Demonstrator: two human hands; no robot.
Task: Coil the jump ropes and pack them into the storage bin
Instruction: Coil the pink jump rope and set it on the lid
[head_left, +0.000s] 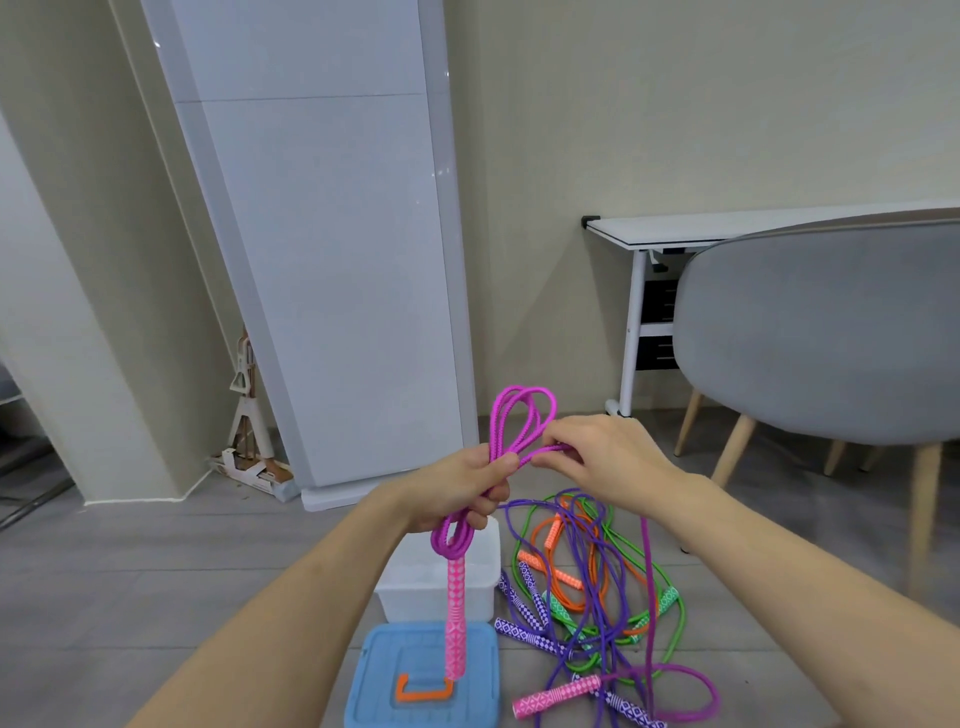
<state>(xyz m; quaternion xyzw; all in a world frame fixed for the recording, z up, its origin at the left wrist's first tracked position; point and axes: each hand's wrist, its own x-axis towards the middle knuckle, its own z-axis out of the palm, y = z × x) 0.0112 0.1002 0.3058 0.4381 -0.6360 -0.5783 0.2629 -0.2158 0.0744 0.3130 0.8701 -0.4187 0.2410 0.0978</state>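
left hand (467, 486) fist clamped on pink rope coil (511, 423), right hand (605, 454) fingertips seemingly pinching a strand, open bin (441, 574) lower centre, bare floor (156, 571) lower left, no legible text

A magenta jump rope (521, 415) is gathered into upright loops, one pink patterned handle (456, 618) hanging straight down. A clear storage bin (485, 577) sits open on the floor, beside tangled purple, green and orange ropes (582, 571).
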